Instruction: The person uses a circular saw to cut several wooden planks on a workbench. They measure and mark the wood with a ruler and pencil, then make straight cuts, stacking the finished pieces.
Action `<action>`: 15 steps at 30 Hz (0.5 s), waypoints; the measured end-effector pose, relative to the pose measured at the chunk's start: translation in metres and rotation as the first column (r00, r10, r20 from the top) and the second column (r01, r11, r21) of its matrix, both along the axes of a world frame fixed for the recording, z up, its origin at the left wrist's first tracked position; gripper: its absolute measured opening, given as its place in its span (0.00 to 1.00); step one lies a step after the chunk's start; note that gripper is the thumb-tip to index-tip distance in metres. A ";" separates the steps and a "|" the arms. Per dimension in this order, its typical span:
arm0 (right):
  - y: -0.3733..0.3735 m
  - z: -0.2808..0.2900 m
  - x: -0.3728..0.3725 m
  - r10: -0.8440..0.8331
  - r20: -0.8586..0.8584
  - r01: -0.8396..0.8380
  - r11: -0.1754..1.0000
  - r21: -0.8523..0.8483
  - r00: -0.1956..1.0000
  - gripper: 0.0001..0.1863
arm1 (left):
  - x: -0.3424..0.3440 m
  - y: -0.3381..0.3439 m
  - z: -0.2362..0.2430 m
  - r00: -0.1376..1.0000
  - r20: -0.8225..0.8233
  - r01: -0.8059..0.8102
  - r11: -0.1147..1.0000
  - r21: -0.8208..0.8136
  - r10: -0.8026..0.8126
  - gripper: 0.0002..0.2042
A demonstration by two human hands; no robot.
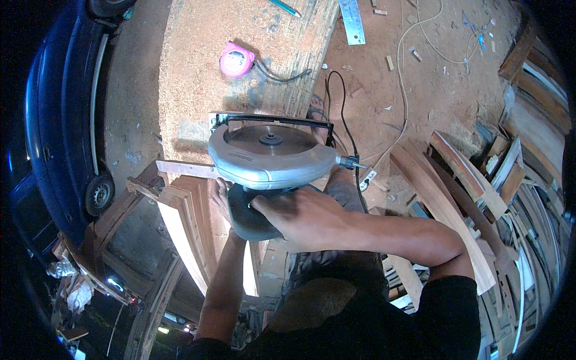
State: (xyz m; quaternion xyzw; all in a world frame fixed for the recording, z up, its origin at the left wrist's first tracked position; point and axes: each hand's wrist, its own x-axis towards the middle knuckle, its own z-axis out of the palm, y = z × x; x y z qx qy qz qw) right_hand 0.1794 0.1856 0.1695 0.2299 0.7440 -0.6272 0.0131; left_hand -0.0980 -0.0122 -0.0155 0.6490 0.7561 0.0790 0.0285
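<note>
My right hand [288,216] is closed round the black handle [246,216] of a silver circular saw [270,171], whose round blade [252,137] faces up into view at the near end of a chipboard-topped bench [198,96]. My left hand [221,199] is curled just left of the handle, beside a thin pale strip [183,168] that runs out under the saw; what its fingers grip is partly hidden. Several planed boards [183,228] lean below the strip, close to my left forearm. A pink tape measure [234,60] lies on the bench beyond the saw.
A pencil [285,7] lies at the bench's far end, near a steel ruler [352,21]. Cords [405,90] cross the dusty floor [372,72] on the right, beside piles of timber offcuts [498,180]. A dark blue car [66,132] stands at the left.
</note>
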 end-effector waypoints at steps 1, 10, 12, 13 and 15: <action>-0.003 -0.003 -0.002 -0.006 -0.008 0.006 1.000 -0.002 1.000 0.37 | 0.002 0.004 0.003 1.000 0.013 0.019 1.000 -0.005 -0.019 0.38; -0.012 -0.015 -0.010 -0.083 -0.088 0.093 0.990 0.106 0.993 0.38 | 0.019 0.024 0.030 0.984 0.155 0.090 0.996 0.006 -0.090 0.36; -0.010 -0.010 -0.005 -0.065 -0.058 0.072 0.991 0.115 0.996 0.39 | 0.027 0.036 0.046 0.987 0.114 0.115 0.993 -0.027 -0.111 0.37; -0.008 -0.004 -0.002 -0.051 -0.050 0.056 0.992 0.116 0.997 0.39 | 0.018 0.023 0.033 0.989 0.147 0.025 0.999 -0.039 -0.019 0.37; 0.000 0.009 0.004 0.011 0.049 -0.012 0.999 0.031 0.999 0.39 | -0.009 -0.012 -0.012 0.963 0.212 -0.154 0.986 -0.064 0.164 0.38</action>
